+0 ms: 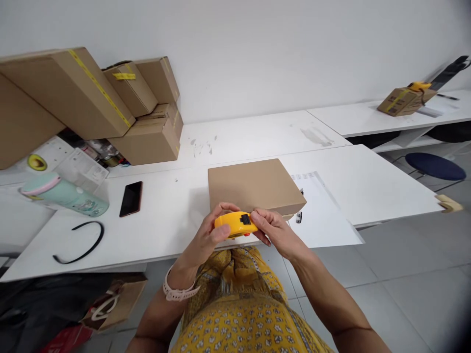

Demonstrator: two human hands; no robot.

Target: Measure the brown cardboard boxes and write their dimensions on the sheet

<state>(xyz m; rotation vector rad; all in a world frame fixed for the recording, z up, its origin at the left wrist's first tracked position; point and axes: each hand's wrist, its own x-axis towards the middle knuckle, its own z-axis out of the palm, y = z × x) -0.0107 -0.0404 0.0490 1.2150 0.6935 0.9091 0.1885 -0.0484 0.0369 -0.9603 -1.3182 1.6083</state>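
Observation:
Both hands hold a yellow tape measure (235, 223) with a black slider on top, just over the near edge of the white table (154, 220). My left hand (211, 234) wraps its left end, fingers curled around the case. My right hand (272, 230) pinches its right end with fingers closed. Directly behind the tape measure lies a closed flat cardboard box (253, 186) on the table. A pink watch band sits on my left wrist.
A black phone (131, 198), a black headband (79, 242) and a mint bottle (64, 195) lie at the left. Stacked cardboard boxes (91, 98) fill the back left. Paper sheets (324, 211) and a pen lie beside the box. A blue stool (436, 166) and another boxed desk stand right.

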